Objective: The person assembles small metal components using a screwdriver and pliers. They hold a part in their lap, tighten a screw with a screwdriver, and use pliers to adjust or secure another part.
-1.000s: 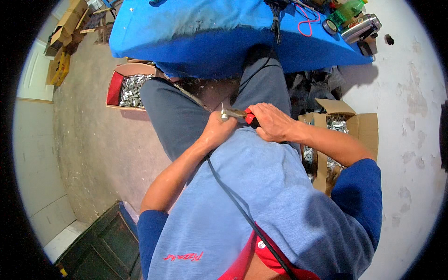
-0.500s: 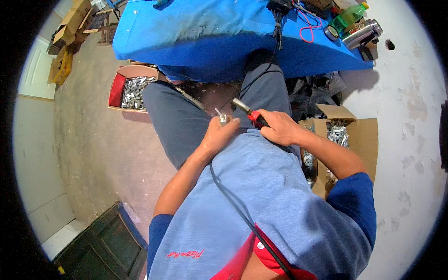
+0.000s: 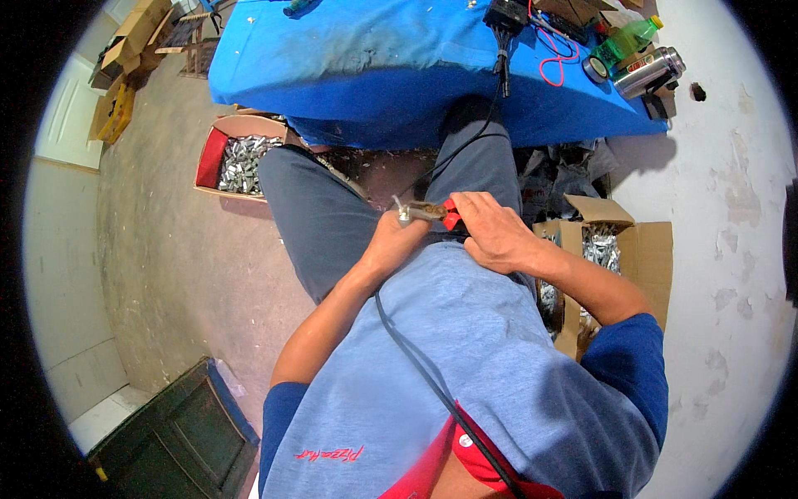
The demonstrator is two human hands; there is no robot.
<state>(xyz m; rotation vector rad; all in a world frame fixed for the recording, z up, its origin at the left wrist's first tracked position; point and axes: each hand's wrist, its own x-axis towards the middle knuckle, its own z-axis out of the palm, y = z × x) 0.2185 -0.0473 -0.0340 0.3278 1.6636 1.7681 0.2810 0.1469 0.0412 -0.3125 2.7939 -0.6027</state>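
A blue-covered counter [image 3: 374,58] is being faced, with boxes of small metal parts [image 3: 241,154] being kept on the floor. Over the lap, red-handled pliers [image 3: 439,214] are being gripped by the right hand [image 3: 490,233], fingers curled shut around the handles. A small metal piece [image 3: 404,214] is being pinched by the closed left hand [image 3: 397,241], right at the plier tips.

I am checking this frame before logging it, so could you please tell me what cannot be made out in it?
- Head view: the small metal part in the left hand is too small to identify.
- Head view: the right hand covers the red-handled tool, so its grip is hidden.
- Head view: the silvery pieces in the box on the left are too small to tell apart.
- Head view: the blue table is cut off by the top edge.
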